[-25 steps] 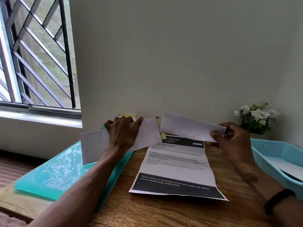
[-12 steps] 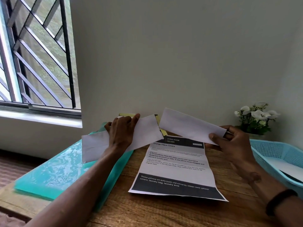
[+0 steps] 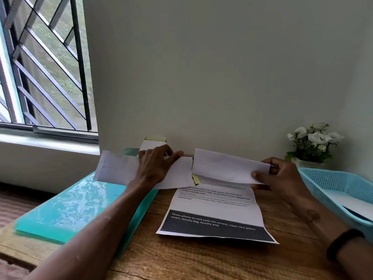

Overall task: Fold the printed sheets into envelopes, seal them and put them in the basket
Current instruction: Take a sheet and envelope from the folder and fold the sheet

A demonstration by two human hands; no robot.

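The printed sheet [image 3: 216,209] lies flat on the table [image 3: 201,259] in front of you, text side up, its dark band nearest you; its far edge is covered by the white folded paper [image 3: 228,165] that your right hand [image 3: 282,178] holds over it; that hand pinches the paper's right end, thumb on the near face and fingers curled behind it. Your left hand [image 3: 155,166] grips an envelope [image 3: 121,170] across its middle, fingers curled over the far edge, thumb stretched toward the right; the envelope's yellow strip [image 3: 195,179] shows at its right corner, just beside the folded paper. More envelopes [image 3: 153,143] lean against the wall behind your left hand; a green folder [image 3: 66,205] lies under your left forearm.

You appear to be at the stuffing step; one paper is folded and an envelope is in hand, nothing is sealed yet. The next move calls for opening the envelope's mouth and lining the folded paper's left end up with it; keep the paper level so the corner doesn't catch on the flap. The blue basket [image 3: 314,176] waits at your right, something white already in it; the sheet on the table is not yet folded.
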